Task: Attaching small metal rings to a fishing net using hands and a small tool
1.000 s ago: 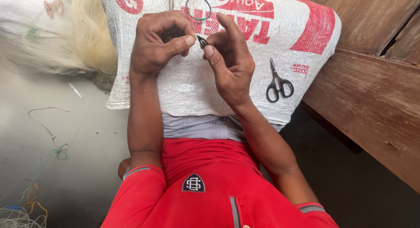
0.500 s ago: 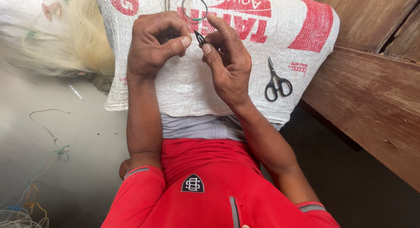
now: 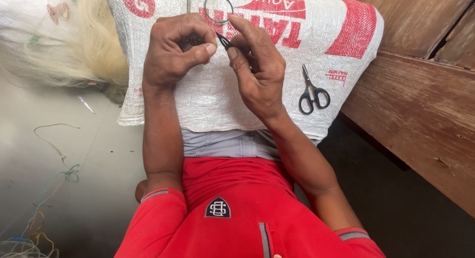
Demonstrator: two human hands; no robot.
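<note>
Fingers of the left hand (image 3: pixel 180 52) are curling shut around a dark bunch of fine netting, thumb pressed to forefinger, above the white woven plastic sack with red print (image 3: pixel 217 97) lying across the lap. The right hand (image 3: pixel 257 70) is pinching a small dark pointed tool (image 3: pixel 223 40) beside a thin metal ring (image 3: pixel 218 8). Judging by this, knotting is underway, calling for steady tension. Small black-handled scissors (image 3: pixel 311 92) are lying unused on the sack.

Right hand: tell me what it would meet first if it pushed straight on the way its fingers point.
The right hand points up and left, toward the left hand. Its small dark tool would likely touch the left thumb first, though depth is unclear.
</note>
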